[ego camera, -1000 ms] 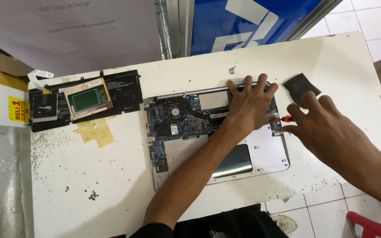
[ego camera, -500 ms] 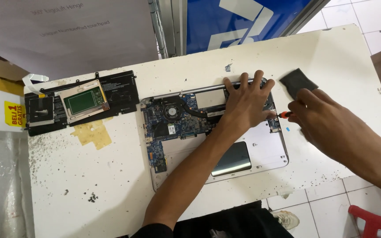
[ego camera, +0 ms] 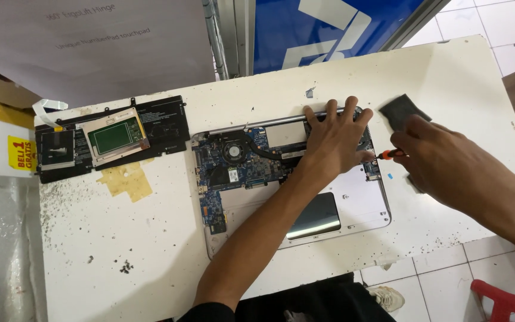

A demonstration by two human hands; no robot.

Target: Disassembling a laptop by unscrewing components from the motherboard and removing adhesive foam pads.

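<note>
Centrally on the white table (ego camera: 460, 77) an opened laptop (ego camera: 353, 206) is laid, its blue circuit board (ego camera: 236, 167), round fan (ego camera: 232, 150) and dark touchpad underside (ego camera: 314, 216) exposed; the left hand (ego camera: 335, 140) is spread flat upon its upper part, gripping nothing; an orange-handled screwdriver (ego camera: 391, 154) is pinched by the right hand (ego camera: 433, 158) at the right edge.

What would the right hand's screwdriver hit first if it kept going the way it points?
The right hand aims the screwdriver leftward. First in line is probably the left hand, pressed flat on the laptop, though the tip may sit lower, on the laptop's edge.
</note>
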